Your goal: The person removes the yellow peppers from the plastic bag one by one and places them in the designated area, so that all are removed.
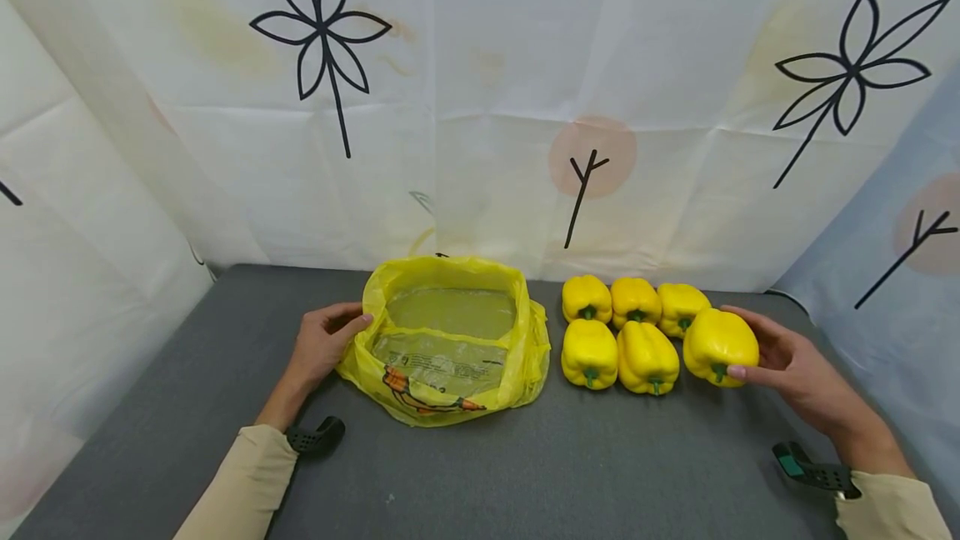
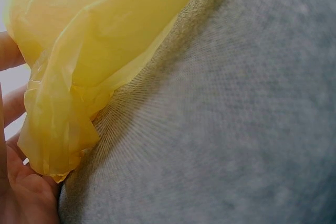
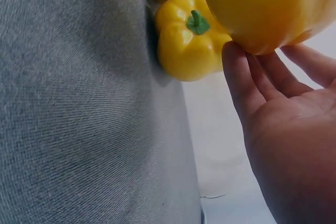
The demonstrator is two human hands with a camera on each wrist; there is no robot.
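A yellow plastic bag (image 1: 442,407) with a carrot print stands with its mouth wide on the grey table. The left hand (image 1: 324,347) pinches the bag's left rim between thumb and fingers; the bag's folds (image 2: 58,124) fill the upper left of the left wrist view. At the right end of the pepper rows, the right hand (image 1: 795,369) grips a yellow bell pepper (image 1: 720,344), thumb near its green stem, fingers behind it. In the right wrist view that pepper (image 3: 268,9) appears above the table, with the fingertips against its underside.
Several more yellow bell peppers (image 1: 588,354) stand in two rows between the bag and the right hand. Behind the table (image 1: 570,473) hangs a white cloth (image 1: 487,190) printed with flowers and trees. Further cloth (image 1: 900,307) closes the right side.
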